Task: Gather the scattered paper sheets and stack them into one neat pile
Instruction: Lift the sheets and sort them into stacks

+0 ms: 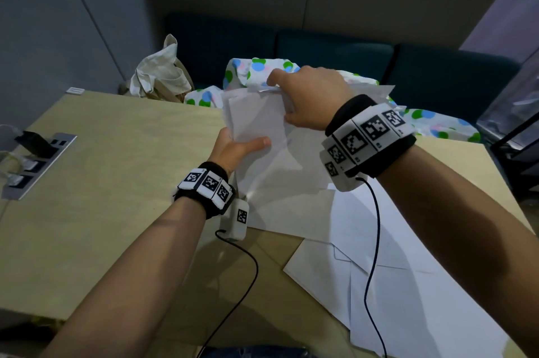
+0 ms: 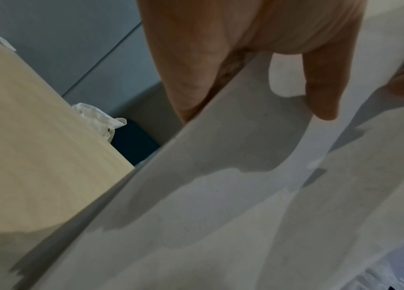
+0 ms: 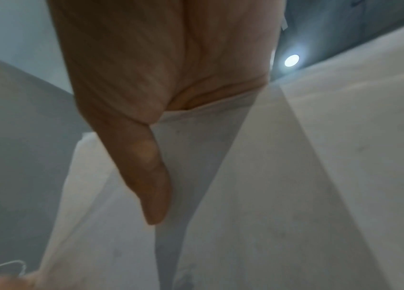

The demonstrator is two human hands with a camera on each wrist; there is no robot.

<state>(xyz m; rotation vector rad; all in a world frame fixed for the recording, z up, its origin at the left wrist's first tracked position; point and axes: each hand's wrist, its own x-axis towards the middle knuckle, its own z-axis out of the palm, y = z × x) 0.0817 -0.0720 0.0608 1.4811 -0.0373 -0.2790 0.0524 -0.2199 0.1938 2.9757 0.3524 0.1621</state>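
A bundle of white paper sheets point(image 1: 262, 130) stands raised above the wooden table point(image 1: 116, 182), held between both hands. My left hand point(image 1: 236, 147) grips its left edge, thumb across the front. My right hand point(image 1: 309, 98) grips the top right part from above, fingers curled over the upper edge. In the left wrist view the thumb lies on the sheets point(image 2: 220, 196). The right wrist view shows the thumb along the paper point(image 3: 283, 176). More white sheets point(image 1: 393, 284) lie loose and overlapping on the table at the lower right.
A dotted cloth point(image 1: 250, 69) and a cream fabric bag point(image 1: 157, 75) lie beyond the table's far edge on a dark sofa point(image 1: 437, 72). A socket panel point(image 1: 35, 162) with plugs sits at the table's left. Wrist cables point(image 1: 373, 241) hang over the loose sheets.
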